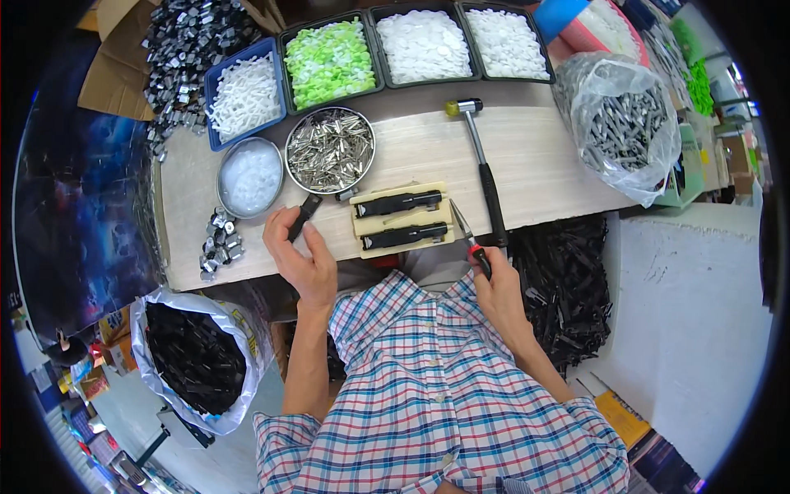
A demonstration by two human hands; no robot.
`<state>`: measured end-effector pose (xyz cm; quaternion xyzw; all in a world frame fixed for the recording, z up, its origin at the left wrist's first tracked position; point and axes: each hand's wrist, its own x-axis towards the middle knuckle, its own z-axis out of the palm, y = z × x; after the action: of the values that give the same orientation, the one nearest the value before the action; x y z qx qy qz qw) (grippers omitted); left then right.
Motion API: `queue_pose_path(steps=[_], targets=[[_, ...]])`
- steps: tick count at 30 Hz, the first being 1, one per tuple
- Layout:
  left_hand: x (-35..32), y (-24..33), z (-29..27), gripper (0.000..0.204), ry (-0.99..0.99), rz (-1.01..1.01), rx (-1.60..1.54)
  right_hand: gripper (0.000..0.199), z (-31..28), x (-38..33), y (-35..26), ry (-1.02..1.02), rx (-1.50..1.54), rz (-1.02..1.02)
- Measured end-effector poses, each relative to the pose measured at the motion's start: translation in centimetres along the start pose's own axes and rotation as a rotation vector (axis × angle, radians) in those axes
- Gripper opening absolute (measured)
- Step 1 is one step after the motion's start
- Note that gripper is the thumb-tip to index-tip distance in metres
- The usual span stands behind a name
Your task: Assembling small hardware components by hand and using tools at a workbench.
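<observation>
Head view shows your left hand [300, 251] closed around a black clip part [303, 216] just left of the wooden jig [401, 219], which holds two black pieces. Your right hand [494, 284] grips pliers [466, 235] just right of it; a hammer [481, 165] lies beyond.

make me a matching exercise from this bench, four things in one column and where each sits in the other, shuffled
Things
1. long black-handled hammer
2. round metal tin of silvery metal pieces
3. slim black plastic part
4. red-handled pointed pliers

Places
A. in the left hand
B. in the right hand
C. lying on the pale wooden tabletop, right of the cream block
D. beside the round tin of white pieces

Pairs: 1-C, 2-D, 3-A, 4-B
</observation>
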<state>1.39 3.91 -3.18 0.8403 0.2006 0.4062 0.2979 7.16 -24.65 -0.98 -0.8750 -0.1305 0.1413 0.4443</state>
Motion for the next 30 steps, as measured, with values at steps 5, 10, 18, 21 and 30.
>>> queue_pose_path(steps=[5,10,18,21,30], targets=[[1.8,4.5,1.9,0.026,-0.354,-0.03,-0.306,0.02,0.4,0.0,0.1,-0.021,0.061,0.038],[2.7,6.3,4.9,0.033,-0.555,0.205,-0.207,0.027,0.4,-0.3,0.2,-0.066,0.168,0.165],[3.5,4.9,5.6,0.034,-0.677,0.205,-0.279,0.026,0.6,0.3,-0.3,-0.013,0.106,-0.028],[4.1,4.6,5.6,0.034,-0.694,0.154,-0.34,0.026,0.4,0.9,-1.1,-0.01,0.066,-0.094],[4.6,5.9,6.7,0.035,-0.65,0.548,-0.074,0.035,-0.6,1.5,-2.6,-0.023,-0.082,-0.229]])
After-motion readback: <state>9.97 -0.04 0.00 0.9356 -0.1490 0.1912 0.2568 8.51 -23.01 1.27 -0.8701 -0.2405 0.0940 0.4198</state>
